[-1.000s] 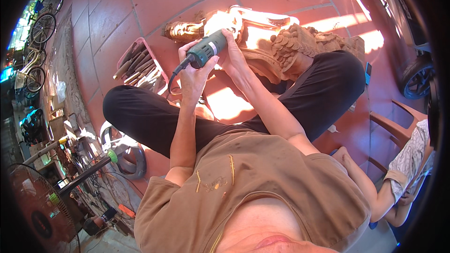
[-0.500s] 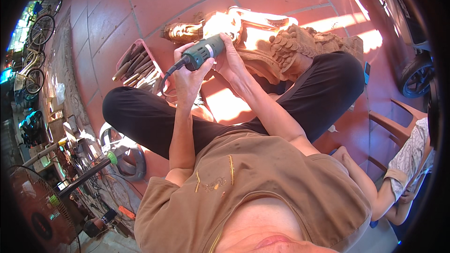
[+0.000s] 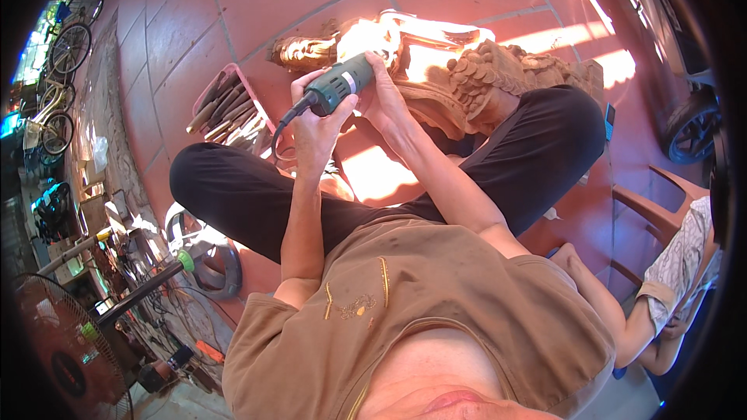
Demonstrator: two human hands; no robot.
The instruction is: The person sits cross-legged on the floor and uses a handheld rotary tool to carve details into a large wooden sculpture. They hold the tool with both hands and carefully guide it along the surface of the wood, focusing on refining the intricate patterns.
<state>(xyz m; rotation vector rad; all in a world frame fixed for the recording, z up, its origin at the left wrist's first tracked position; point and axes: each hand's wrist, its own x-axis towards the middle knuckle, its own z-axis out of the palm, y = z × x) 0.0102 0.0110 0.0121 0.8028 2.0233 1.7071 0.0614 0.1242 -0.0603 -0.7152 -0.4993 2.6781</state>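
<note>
A dark green corded power grinder (image 3: 339,84) is held between my two hands over the carving. My left hand (image 3: 313,120) wraps round its cord end, with the thumb along the body. Round the front end closes my right hand (image 3: 380,101); its fingertips and the tool's working tip are partly hidden. A carved wooden figure (image 3: 486,82) lies on its side across the floor in front of me, its upper left part washed out by sunlight. Whether the tool touches the wood I cannot tell.
Left of the figure stands a pink tray (image 3: 262,112) full of wooden-handled carving tools (image 3: 226,109). A fan (image 3: 70,342) and cluttered bench parts line the left side. At right are a motorbike wheel (image 3: 691,126), a brown plastic chair (image 3: 661,206) and another person's arm (image 3: 595,295).
The grinder and both hands have barely shifted. Its cord hangs slightly differently near my left wrist. The carved figure lies where it was.
</note>
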